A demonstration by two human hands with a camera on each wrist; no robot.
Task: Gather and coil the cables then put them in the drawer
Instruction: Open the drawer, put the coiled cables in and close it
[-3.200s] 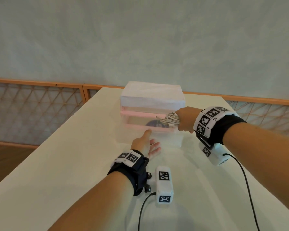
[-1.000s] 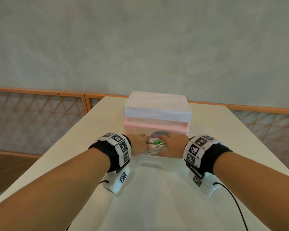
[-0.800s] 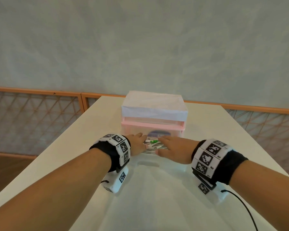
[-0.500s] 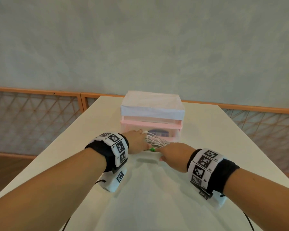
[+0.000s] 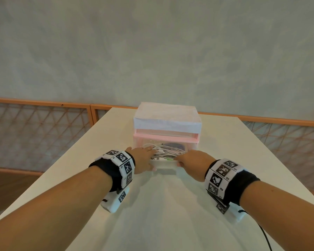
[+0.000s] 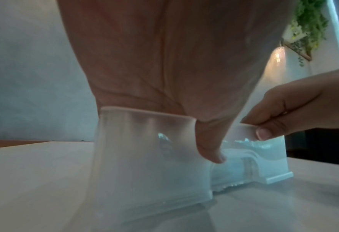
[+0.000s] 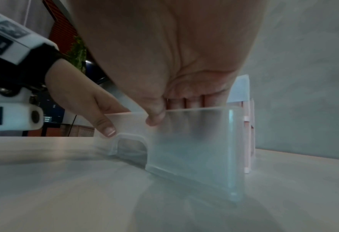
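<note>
Translucent plastic drawer (image 5: 164, 164) pulled out at 6 o'clock of pink-framed organizer (image 5: 167, 124), white coiled cables (image 5: 168, 152) already inside, so likely being pushed closed. Left hand (image 5: 143, 159) clamped on front rim at 9 o'clock, thumb down outside. Right hand (image 5: 193, 161) pinching rim at 3 o'clock, fingers over the edge, thumb in front

Both hands' fingertips (image 5: 153, 151) are hidden inside the frosted drawer (image 5: 164, 163).

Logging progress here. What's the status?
Both hands, left and right, grip the translucent plastic drawer's front. White coiled cables inside. Drawer open; nothing blocking.
</note>
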